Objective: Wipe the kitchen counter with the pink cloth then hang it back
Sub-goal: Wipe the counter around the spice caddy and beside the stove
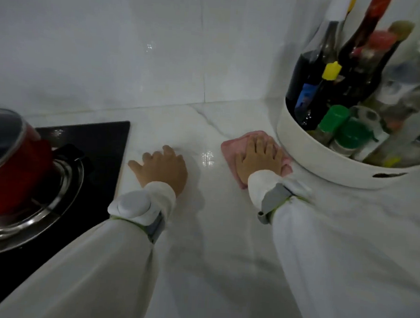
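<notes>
The pink cloth [232, 146] lies flat on the white marble counter [199, 232], close to the back wall and right beside a round white caddy. My right hand [259, 159] presses down on the cloth with fingers spread, covering most of it. My left hand [161, 167] rests palm-down on the bare counter to the left, fingers slightly curled, holding nothing. Both arms wear white sleeves with wrist bands.
A round white caddy [326, 163] packed with several sauce bottles and jars stands at the right, touching the cloth's edge. A black cooktop [99, 147] with a red lidded pot [9, 161] on its burner sits at the left. White tiled wall [112, 54] behind.
</notes>
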### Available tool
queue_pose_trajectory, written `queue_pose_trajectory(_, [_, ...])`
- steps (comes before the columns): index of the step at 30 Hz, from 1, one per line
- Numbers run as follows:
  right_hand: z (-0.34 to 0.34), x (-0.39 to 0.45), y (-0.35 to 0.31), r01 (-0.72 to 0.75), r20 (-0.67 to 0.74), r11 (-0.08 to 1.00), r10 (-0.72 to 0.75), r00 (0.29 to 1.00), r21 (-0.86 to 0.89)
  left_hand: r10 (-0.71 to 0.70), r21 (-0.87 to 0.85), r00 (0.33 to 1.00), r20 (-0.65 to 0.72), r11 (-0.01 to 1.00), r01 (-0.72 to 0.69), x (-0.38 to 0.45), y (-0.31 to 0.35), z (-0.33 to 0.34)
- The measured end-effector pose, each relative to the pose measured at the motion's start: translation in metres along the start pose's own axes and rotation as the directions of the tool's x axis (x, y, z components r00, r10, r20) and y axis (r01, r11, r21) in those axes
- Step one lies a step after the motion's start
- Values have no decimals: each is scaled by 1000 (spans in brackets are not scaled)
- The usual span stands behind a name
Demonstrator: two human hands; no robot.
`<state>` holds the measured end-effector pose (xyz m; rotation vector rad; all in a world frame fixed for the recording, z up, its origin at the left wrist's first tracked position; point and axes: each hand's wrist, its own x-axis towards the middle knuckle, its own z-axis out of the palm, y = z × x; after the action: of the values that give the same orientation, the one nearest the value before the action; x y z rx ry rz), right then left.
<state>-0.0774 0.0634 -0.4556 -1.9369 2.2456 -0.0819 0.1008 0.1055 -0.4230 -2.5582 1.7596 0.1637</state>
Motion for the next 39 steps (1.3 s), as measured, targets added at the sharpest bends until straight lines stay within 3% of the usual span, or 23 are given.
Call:
queue_pose_trajectory(6, [-3,89,-18,-71,-1,997,71,997,10,57,-63,993,-107,996,-64,32,16,8])
queue_pose_trajectory(12, [-10,134,-52,-135,13,989,134,991,53,-17,-173,982,-188,985,-16,62,3,4])
queue_pose_trajectory(17, [4,112,-134,184,64,982,-187,980,52,-68,-241,976,-207,970,17,73,-13,-3])
queue_pose_trajectory(21, [22,92,-179,400,77,916,-401,913,29,-154,-305,955,-254,950,72,76,-36,-12])
queue_pose_trajectory(27, [28,33,-199,637,111,771,-632,767,-6,-232,-317,953,-195,934,163,61,-63,-15])
queue_pose_trajectory(32, [23,-18,-187,718,162,696,-710,686,11,-240,-257,961,-136,946,200,40,-74,-8])
queue_pose_trajectory(39, [24,-86,-169,702,229,711,-675,701,-54,-115,-91,992,-60,990,109,-18,-94,-6])
